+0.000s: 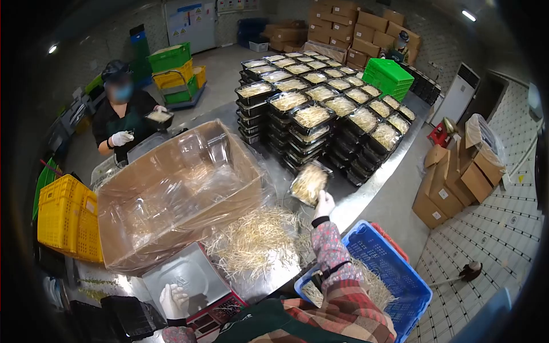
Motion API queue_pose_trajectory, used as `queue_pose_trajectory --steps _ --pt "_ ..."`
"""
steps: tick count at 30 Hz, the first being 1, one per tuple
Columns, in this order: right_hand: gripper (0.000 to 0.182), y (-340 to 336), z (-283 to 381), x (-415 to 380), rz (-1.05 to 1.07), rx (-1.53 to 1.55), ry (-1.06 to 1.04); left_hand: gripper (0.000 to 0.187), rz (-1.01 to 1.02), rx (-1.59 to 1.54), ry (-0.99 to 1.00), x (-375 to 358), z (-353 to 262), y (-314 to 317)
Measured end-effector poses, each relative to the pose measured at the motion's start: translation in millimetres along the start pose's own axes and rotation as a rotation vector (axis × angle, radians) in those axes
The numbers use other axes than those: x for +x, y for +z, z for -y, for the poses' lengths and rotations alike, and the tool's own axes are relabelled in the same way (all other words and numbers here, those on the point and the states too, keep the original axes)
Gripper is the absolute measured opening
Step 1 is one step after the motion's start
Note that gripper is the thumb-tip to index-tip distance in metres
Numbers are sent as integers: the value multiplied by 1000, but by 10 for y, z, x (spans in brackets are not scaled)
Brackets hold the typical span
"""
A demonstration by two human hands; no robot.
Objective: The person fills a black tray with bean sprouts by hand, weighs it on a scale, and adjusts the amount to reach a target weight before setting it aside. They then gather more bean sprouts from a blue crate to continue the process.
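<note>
My right hand, white-gloved, reaches forward and grips the near edge of a black tray of bean sprouts. That tray tilts beside the front of a large block of stacked filled trays. My left hand, also gloved, is over the metal platform of a weighing scale, fingers apart and holding nothing. A heap of loose bean sprouts lies on the steel table between my hands. Under my right arm stands a blue basket with more sprouts in it.
A cardboard box lined with clear plastic holds transparent lids. Empty black trays sit by the scale. Yellow crates stand left. Across the table, a co-worker holds a filled tray. A green crate stands behind the stacks.
</note>
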State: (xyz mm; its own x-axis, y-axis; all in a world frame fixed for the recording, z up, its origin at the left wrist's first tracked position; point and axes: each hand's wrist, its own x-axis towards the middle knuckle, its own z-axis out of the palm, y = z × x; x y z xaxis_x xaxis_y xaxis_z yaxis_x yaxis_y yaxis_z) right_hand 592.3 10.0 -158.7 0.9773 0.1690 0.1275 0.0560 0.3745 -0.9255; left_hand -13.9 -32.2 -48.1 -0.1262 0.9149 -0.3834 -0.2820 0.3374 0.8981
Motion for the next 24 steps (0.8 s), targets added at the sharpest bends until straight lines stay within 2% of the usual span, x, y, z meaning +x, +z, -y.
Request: queue_pose_trajectory --steps 1,2,4,6,8,10,12,14,15,16,17,18,20,22,23,24 --pt "17 5 -88 279 -83 -79 62 31 -9 2 2 2 -5 19" --pt "21 -98 -375 601 -15 -40 98 31 -8 19 5 6 -17 34" --pt "30 -89 -430 882 -68 -399 478 31 -18 34 11 -6 -54 48" --pt "27 -103 -510 994 -133 -350 421 32 -61 96 82 -54 -111 -5" --pt "43 -29 -574 1164 -89 -396 493 29 -112 165 162 -65 -132 -246" --pt "49 26 -577 1212 -76 -359 515 27 -189 229 242 -125 -256 -466" --pt "57 -46 -732 1265 -3 -245 561 30 -338 551 336 -215 -476 -841" --pt "61 -32 -450 1079 -4 -159 570 40 -600 1014 792 -248 -580 -1292" --pt "63 -77 -427 1017 11 -117 565 44 -739 1185 824 -333 -735 -1440" --pt "58 -76 -368 953 -45 -100 567 49 -879 1358 849 -442 -897 -1582" --pt "56 -112 -379 892 -47 -91 555 54 -1069 1575 718 -502 -988 -1729" --pt "55 -170 -388 822 -52 -82 541 55 -1167 1631 720 -504 -1066 -1870" --pt "46 -270 -423 658 -54 -105 533 51 -1168 1714 245 -550 -1060 -2082" --pt "43 -353 -417 455 -3 -99 533 50 -617 1432 257 -305 -823 -2908" --pt "39 -339 -280 311 1 -126 552 50 -479 1325 218 -189 -677 -3079" --pt "37 -364 -228 190 34 -140 540 49 -562 1354 266 -190 -633 -2971"
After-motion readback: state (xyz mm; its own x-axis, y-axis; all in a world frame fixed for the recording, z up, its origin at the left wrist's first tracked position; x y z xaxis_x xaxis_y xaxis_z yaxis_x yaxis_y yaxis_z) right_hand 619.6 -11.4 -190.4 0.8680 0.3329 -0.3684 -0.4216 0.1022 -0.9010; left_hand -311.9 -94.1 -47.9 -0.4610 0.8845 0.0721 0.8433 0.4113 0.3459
